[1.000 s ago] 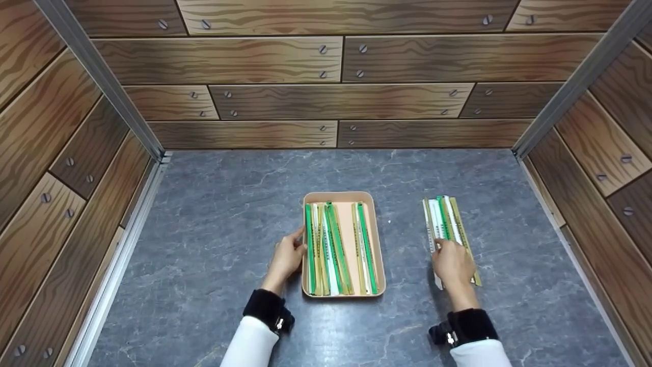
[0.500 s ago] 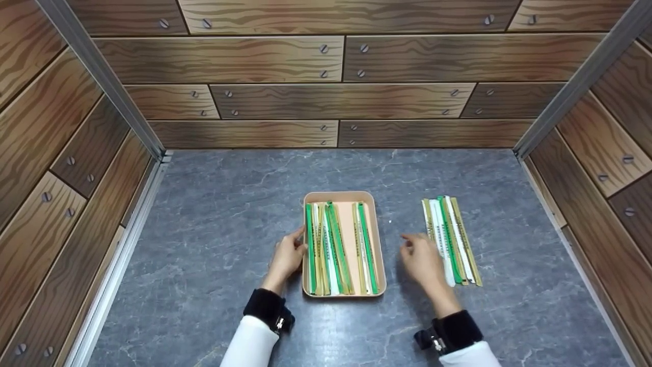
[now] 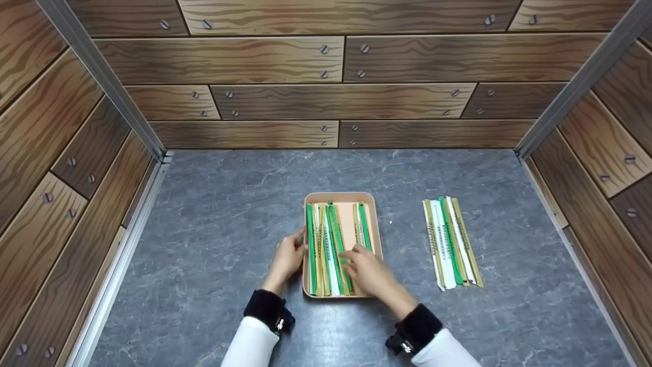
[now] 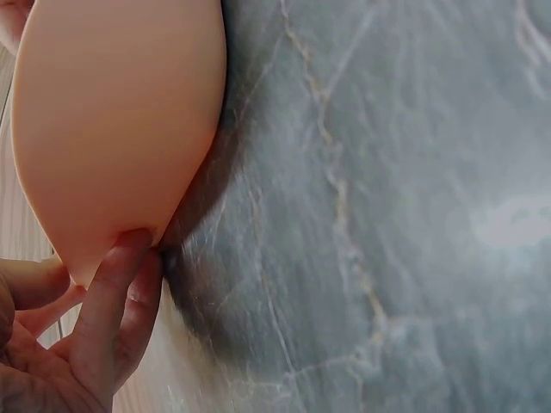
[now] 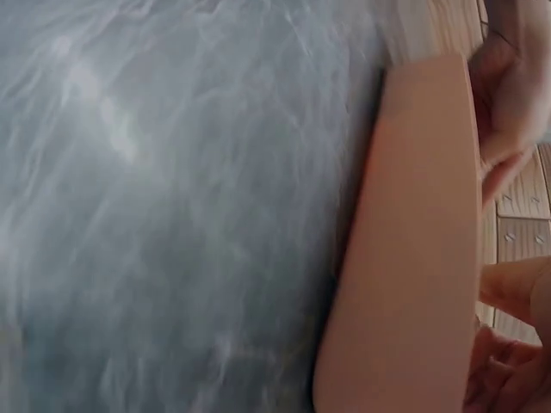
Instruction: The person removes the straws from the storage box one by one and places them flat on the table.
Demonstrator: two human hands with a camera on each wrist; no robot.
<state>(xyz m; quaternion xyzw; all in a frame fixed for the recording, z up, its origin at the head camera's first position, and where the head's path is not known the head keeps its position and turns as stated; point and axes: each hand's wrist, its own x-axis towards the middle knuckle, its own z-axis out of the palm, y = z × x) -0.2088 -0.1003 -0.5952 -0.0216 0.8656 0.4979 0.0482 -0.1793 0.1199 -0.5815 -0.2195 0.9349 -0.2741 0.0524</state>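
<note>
On the grey marbled surface stands a pinkish-beige tray (image 3: pixel 340 197) with wrapped straws (image 3: pixel 319 255) in green, gold and white. They lie lengthwise, most on its left side and a few at the right. My left hand (image 3: pixel 287 258) holds the tray's left rim, thumb at the edge and fingertips against the outer wall (image 4: pixel 120 129). Over the middle of the tray is my right hand (image 3: pixel 370 270), its bent fingers at a green straw and covering the lower part of the right-hand straws. In the right wrist view the tray wall (image 5: pixel 405 241) hides its fingertips.
To the right of the tray lies a second row of wrapped straws (image 3: pixel 452 242), side by side on the surface. Wood-patterned panels (image 3: pixel 275 102) wall in the back and both sides. A tiny white speck (image 3: pixel 390 222) lies between tray and row.
My right hand has left the row of straws at the right and moved left into the tray. My left hand and the tray have stayed in place.
</note>
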